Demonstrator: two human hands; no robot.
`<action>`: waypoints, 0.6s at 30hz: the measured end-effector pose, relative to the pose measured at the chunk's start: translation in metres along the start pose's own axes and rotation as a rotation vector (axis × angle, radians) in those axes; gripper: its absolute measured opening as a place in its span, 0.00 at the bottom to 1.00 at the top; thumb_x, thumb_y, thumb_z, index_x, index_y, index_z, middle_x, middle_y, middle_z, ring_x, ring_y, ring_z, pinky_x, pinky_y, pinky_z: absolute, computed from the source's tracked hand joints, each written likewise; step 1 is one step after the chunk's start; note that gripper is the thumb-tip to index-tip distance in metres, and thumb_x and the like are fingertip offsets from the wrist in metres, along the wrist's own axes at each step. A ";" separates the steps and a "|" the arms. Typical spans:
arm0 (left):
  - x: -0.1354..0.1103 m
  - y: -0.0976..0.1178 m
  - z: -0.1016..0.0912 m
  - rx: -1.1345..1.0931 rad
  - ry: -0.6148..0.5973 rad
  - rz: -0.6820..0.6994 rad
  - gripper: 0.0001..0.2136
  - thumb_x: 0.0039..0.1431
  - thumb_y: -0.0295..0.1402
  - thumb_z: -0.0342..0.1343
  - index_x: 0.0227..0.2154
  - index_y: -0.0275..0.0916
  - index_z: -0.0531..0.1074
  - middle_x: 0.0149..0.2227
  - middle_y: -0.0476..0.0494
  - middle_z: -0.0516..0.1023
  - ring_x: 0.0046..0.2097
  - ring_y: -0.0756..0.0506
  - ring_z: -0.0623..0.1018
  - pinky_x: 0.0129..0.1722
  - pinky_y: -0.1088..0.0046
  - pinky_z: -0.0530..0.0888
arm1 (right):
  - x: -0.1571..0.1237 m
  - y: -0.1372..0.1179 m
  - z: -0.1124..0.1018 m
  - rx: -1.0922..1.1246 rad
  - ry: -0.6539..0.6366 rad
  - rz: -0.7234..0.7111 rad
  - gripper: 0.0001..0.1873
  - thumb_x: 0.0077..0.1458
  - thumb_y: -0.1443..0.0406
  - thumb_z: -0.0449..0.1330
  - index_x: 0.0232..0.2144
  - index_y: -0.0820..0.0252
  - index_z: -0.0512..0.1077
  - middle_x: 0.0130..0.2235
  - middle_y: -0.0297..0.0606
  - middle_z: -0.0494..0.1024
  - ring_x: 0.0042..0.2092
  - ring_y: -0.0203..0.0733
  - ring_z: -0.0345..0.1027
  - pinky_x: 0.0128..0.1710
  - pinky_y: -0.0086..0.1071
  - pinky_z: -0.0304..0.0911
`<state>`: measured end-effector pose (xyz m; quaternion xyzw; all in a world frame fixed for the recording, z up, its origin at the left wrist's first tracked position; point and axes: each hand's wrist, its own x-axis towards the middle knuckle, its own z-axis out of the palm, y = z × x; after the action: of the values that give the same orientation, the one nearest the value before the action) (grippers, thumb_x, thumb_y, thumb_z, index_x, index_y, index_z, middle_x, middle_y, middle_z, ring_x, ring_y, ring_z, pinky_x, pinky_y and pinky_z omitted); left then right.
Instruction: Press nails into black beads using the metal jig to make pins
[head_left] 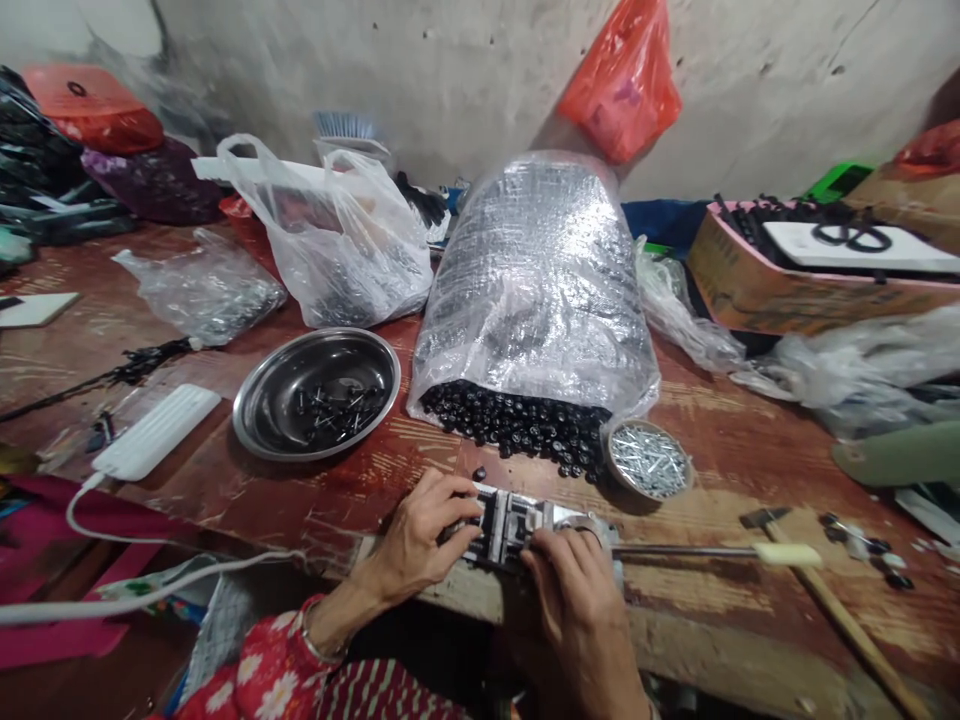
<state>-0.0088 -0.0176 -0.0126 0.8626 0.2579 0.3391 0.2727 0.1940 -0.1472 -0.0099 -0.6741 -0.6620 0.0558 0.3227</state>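
- Stained plaster wall (pixel 450 70) behind a worn wooden workbench (pixel 735 440), crowded with plastic bags.
- Head view: left hand (pixel 416 535) and right hand (pixel 574 600) curled firmly around a small metal clamp (pixel 510 525) at the bench's front edge.
- Clamp sits close to that edge; a loosened grip could let it slip or pinch fingers.
- Black beads (pixel 517 430) spill from a clear plastic sack (pixel 536 280) just beyond the hands; a knock could send more rolling.
- Small round tin (pixel 646 458) of silver pins sits near the right hand; a careless wrist could tip it.
- Steel rod (pixel 690 551) lies beside the clamp; it could snag a sleeve.
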 end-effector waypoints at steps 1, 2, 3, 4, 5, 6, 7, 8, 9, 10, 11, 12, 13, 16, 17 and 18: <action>-0.003 0.000 0.002 0.032 0.002 0.001 0.07 0.65 0.26 0.58 0.43 0.40 0.77 0.48 0.39 0.79 0.48 0.42 0.76 0.48 0.61 0.74 | -0.001 0.000 0.002 -0.017 0.002 -0.003 0.03 0.69 0.65 0.55 0.43 0.54 0.69 0.36 0.37 0.73 0.39 0.46 0.64 0.39 0.39 0.59; -0.005 -0.001 0.003 0.060 0.002 0.001 0.07 0.65 0.26 0.58 0.43 0.40 0.76 0.49 0.38 0.78 0.49 0.42 0.75 0.49 0.61 0.74 | -0.001 0.001 0.004 -0.034 0.004 -0.009 0.03 0.70 0.65 0.55 0.43 0.54 0.69 0.36 0.37 0.72 0.39 0.46 0.63 0.39 0.39 0.58; -0.006 -0.001 0.004 0.084 0.003 0.004 0.07 0.64 0.26 0.57 0.43 0.40 0.76 0.50 0.38 0.77 0.50 0.41 0.74 0.50 0.61 0.73 | -0.001 0.001 0.006 -0.051 0.005 -0.020 0.03 0.70 0.66 0.55 0.44 0.54 0.69 0.36 0.37 0.72 0.39 0.46 0.63 0.39 0.39 0.57; -0.006 0.000 0.004 0.105 0.003 0.010 0.07 0.64 0.25 0.57 0.43 0.40 0.75 0.51 0.38 0.76 0.51 0.41 0.74 0.51 0.61 0.73 | 0.000 0.002 0.008 -0.072 0.009 -0.033 0.04 0.70 0.66 0.54 0.44 0.54 0.69 0.36 0.37 0.72 0.39 0.46 0.62 0.39 0.39 0.56; -0.007 0.000 0.004 0.127 0.002 0.017 0.07 0.64 0.25 0.57 0.43 0.40 0.75 0.51 0.38 0.76 0.50 0.41 0.74 0.51 0.61 0.73 | 0.001 0.002 0.009 -0.097 0.016 -0.047 0.04 0.70 0.66 0.54 0.44 0.55 0.69 0.36 0.37 0.72 0.38 0.46 0.62 0.38 0.39 0.56; -0.006 0.001 0.003 0.148 0.001 0.028 0.07 0.64 0.25 0.56 0.43 0.40 0.74 0.50 0.38 0.76 0.50 0.42 0.74 0.50 0.62 0.73 | 0.001 0.002 0.011 -0.127 0.026 -0.057 0.04 0.70 0.66 0.55 0.44 0.55 0.69 0.35 0.37 0.72 0.38 0.46 0.61 0.38 0.39 0.55; -0.006 0.001 0.003 0.171 -0.003 0.042 0.08 0.64 0.25 0.56 0.43 0.40 0.74 0.49 0.39 0.77 0.48 0.42 0.74 0.49 0.62 0.73 | 0.001 0.002 0.012 -0.159 0.036 -0.061 0.04 0.70 0.66 0.55 0.44 0.55 0.70 0.35 0.37 0.71 0.38 0.46 0.61 0.38 0.39 0.54; -0.005 0.002 0.002 0.195 -0.007 0.059 0.08 0.63 0.26 0.56 0.43 0.40 0.74 0.47 0.40 0.77 0.47 0.42 0.74 0.47 0.63 0.72 | 0.002 0.001 0.013 -0.187 0.048 -0.061 0.04 0.69 0.66 0.55 0.44 0.56 0.70 0.35 0.37 0.71 0.38 0.46 0.60 0.38 0.39 0.54; -0.004 0.003 0.001 0.219 -0.013 0.078 0.07 0.63 0.26 0.55 0.43 0.39 0.73 0.45 0.40 0.78 0.45 0.42 0.74 0.46 0.63 0.72 | 0.002 0.000 0.014 -0.210 0.057 -0.061 0.04 0.69 0.67 0.55 0.44 0.56 0.70 0.35 0.37 0.71 0.38 0.46 0.60 0.38 0.39 0.53; -0.003 0.003 0.000 0.242 -0.021 0.095 0.07 0.63 0.26 0.55 0.42 0.39 0.73 0.43 0.41 0.78 0.44 0.42 0.73 0.44 0.63 0.71 | 0.002 -0.001 0.015 -0.225 0.064 -0.058 0.04 0.69 0.67 0.55 0.43 0.56 0.70 0.35 0.37 0.71 0.38 0.46 0.60 0.38 0.40 0.53; -0.001 0.003 -0.001 0.262 -0.034 0.110 0.06 0.63 0.26 0.55 0.41 0.39 0.73 0.41 0.41 0.79 0.43 0.42 0.73 0.43 0.63 0.70 | 0.002 -0.002 0.016 -0.234 0.069 -0.056 0.04 0.68 0.68 0.55 0.43 0.57 0.70 0.35 0.38 0.71 0.38 0.46 0.60 0.38 0.40 0.53; 0.000 0.003 -0.002 0.279 -0.044 0.123 0.05 0.63 0.27 0.55 0.41 0.39 0.73 0.40 0.41 0.79 0.42 0.42 0.73 0.42 0.63 0.69 | 0.002 -0.003 0.017 -0.237 0.074 -0.054 0.04 0.68 0.68 0.55 0.43 0.57 0.70 0.35 0.38 0.71 0.38 0.46 0.60 0.38 0.40 0.53; 0.001 0.003 -0.004 0.292 -0.054 0.132 0.05 0.63 0.27 0.55 0.40 0.38 0.72 0.39 0.42 0.78 0.41 0.42 0.73 0.42 0.63 0.68 | 0.001 -0.004 0.018 -0.238 0.077 -0.049 0.04 0.68 0.69 0.55 0.43 0.57 0.70 0.35 0.38 0.71 0.38 0.46 0.60 0.38 0.40 0.53; 0.006 0.004 -0.008 0.329 -0.085 0.150 0.03 0.63 0.27 0.54 0.37 0.38 0.72 0.35 0.43 0.77 0.39 0.42 0.71 0.40 0.63 0.65 | 0.000 -0.006 0.021 -0.235 0.085 -0.016 0.05 0.67 0.69 0.55 0.42 0.55 0.70 0.34 0.38 0.71 0.39 0.47 0.60 0.38 0.41 0.53; 0.007 0.006 -0.009 0.346 -0.101 0.151 0.02 0.63 0.27 0.54 0.36 0.38 0.71 0.34 0.43 0.76 0.39 0.42 0.70 0.39 0.62 0.64 | -0.001 -0.006 0.022 -0.230 0.086 -0.001 0.06 0.67 0.69 0.55 0.43 0.55 0.70 0.35 0.38 0.71 0.39 0.47 0.61 0.39 0.41 0.54; 0.008 0.008 -0.009 0.371 -0.122 0.149 0.03 0.63 0.27 0.54 0.35 0.38 0.71 0.33 0.43 0.75 0.38 0.42 0.69 0.39 0.62 0.64 | -0.002 -0.006 0.023 -0.223 0.088 0.012 0.06 0.67 0.68 0.54 0.43 0.54 0.70 0.35 0.38 0.71 0.39 0.47 0.61 0.39 0.41 0.54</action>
<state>-0.0083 -0.0155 0.0013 0.9336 0.2343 0.2525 0.0985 0.1769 -0.1409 -0.0254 -0.7115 -0.6455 -0.0459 0.2739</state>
